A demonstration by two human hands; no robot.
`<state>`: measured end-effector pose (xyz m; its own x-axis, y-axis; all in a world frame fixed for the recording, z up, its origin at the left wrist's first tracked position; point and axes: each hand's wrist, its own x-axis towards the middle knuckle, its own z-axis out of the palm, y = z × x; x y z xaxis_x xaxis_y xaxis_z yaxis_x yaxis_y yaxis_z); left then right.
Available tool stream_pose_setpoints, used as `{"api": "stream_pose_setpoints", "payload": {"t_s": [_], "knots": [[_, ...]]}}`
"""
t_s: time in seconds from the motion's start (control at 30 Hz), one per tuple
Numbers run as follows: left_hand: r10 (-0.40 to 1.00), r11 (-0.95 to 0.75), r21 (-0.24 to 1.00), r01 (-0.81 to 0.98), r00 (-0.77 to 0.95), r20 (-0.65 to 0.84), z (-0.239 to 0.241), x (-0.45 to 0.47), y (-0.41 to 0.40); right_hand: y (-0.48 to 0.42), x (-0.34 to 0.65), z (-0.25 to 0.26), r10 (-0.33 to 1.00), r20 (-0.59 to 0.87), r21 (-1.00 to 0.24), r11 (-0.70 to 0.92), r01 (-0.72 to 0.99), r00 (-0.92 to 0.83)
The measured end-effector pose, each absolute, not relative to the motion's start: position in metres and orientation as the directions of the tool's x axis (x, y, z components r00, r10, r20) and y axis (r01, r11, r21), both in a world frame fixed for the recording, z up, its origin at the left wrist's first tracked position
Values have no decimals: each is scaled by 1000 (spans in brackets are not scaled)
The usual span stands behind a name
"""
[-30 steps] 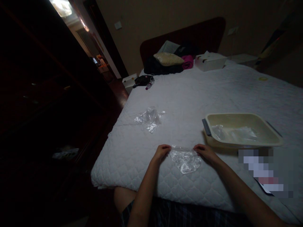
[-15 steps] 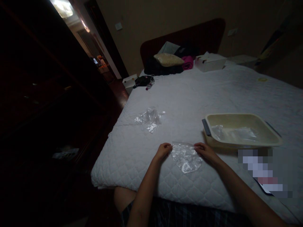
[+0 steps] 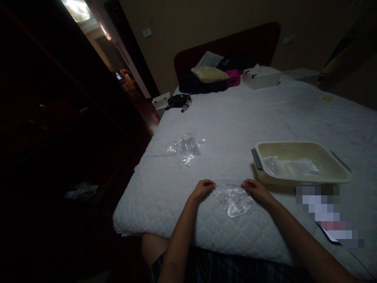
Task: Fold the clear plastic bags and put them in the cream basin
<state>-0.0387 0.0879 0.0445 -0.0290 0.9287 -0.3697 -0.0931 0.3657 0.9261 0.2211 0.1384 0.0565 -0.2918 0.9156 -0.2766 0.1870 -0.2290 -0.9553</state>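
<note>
Between my hands a clear plastic bag [image 3: 233, 200] lies on the near part of the white quilted bed [image 3: 165, 204], its top edge stretched flat. My left hand [image 3: 204, 188] pinches the left corner of that edge. At the right corner, my right hand [image 3: 255, 189] pinches it too. Farther off to the left lies a loose pile of crumpled clear plastic bags [image 3: 186, 148]. A cream plastic basin [image 3: 303, 145] with grey handles stands to the right of my right hand, and folded clear bags [image 3: 304, 167] lie inside it.
A blurred-out flat item [image 3: 330, 216] lies in front of the basin. By the headboard [image 3: 229, 43] are a beige pillow [image 3: 209, 74], a pink roll [image 3: 233, 78] and a white box [image 3: 262, 77]. A small bottle [image 3: 186, 106] lies near the bed's left edge.
The bag's top edge has been drawn straighter and flatter between my hands, and its bottom has shifted slightly toward me. Both hands keep their pinch in nearly the same place.
</note>
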Motion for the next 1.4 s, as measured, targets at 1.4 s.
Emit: {"api": "stream_pose_setpoints", "payload": {"t_s": [1.4], "knots": [[988,69,862,503,-157,12,60,-40,67,110,230,63,899,140,-755,368,542,-416]]}}
